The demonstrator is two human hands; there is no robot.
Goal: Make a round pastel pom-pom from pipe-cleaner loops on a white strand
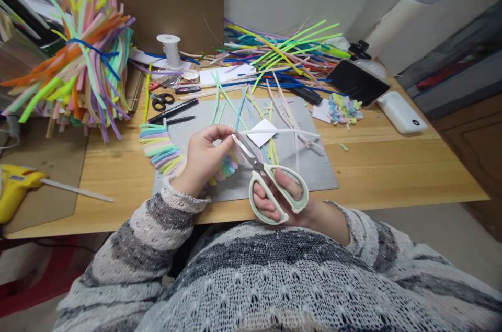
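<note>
My left hand pinches one end of a white pipe cleaner, which stretches out to the right above the mat. My right hand has its fingers through the handles of a pair of pale green and white scissors. The scissors' blades point up and left, their tips at the pinched end of the pipe cleaner. Whether the blades touch it I cannot tell. Beneath my left hand a curved row of pastel pipe cleaner pieces lies on the grey cutting mat, partly hidden by the hand.
A big bundle of coloured pipe cleaners stands at left, above a yellow glue gun. More pipe cleaners are heaped at the back. Black scissors, markers, a wire spool, a phone and a white device lie around.
</note>
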